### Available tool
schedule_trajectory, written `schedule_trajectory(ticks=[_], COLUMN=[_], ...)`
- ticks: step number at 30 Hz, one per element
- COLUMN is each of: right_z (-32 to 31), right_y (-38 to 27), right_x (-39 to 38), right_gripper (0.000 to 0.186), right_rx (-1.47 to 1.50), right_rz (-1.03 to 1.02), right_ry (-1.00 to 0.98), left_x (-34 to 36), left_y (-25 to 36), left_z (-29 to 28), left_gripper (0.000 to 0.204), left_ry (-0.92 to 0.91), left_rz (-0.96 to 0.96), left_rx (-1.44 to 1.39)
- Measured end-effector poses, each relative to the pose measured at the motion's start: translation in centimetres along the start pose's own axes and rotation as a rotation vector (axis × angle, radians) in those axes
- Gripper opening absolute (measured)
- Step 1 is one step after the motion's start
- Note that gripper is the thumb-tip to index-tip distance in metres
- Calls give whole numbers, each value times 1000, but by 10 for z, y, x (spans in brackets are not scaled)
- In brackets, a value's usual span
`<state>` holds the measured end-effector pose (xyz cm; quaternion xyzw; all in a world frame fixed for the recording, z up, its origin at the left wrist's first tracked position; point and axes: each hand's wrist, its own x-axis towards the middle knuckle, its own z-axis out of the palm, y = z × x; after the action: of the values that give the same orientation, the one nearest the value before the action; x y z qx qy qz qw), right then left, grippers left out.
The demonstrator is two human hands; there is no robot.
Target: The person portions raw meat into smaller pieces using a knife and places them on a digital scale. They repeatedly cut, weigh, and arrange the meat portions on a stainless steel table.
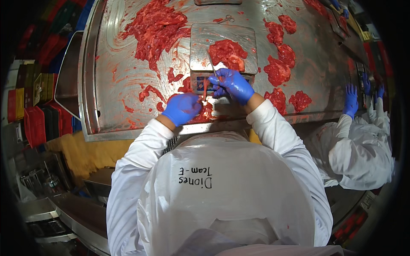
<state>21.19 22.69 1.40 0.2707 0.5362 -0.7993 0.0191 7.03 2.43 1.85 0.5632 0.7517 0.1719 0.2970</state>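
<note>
My left hand (183, 109), in a blue glove, is closed on a pale, stringy strip of meat (205, 89) that stretches up toward my right hand. My right hand (231, 87), also gloved, grips a slim metal blade (210, 59), pointed away from me. Both are in front of a scale with a square steel pan (200, 42) bearing a lump of red meat (226, 53). More red meat (205, 113) lies beside my left hand. A large heap (156, 30) is at the upper left, and several smaller portions (277, 70) lie to the right.
The steel table (115, 94) has a raised rim. Small scissors (228, 19) lie beyond the scale. Stacked crates (36, 123) and a steel bin (70, 72) stand at left. At right, co-workers' gloved hands (350, 102) and white sleeves are at the table.
</note>
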Motion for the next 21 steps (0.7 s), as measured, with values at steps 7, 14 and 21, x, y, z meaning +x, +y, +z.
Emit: schedule_trajectory(ticks=[7, 14, 21], right_z=[-13, -109, -69], right_y=[43, 13, -57], right_x=[-28, -113, -51], right_gripper=[14, 48, 44], right_rx=[-533, 239, -44], right_rz=[-177, -171, -236], right_ry=[-472, 12, 16], left_x=[-35, -26, 93], left_y=[-77, -108, 40], left_z=[-39, -69, -76], left_gripper=[27, 30, 17], left_ry=[158, 574, 477], left_rz=[-364, -329, 202], left_rx=[130, -27, 37])
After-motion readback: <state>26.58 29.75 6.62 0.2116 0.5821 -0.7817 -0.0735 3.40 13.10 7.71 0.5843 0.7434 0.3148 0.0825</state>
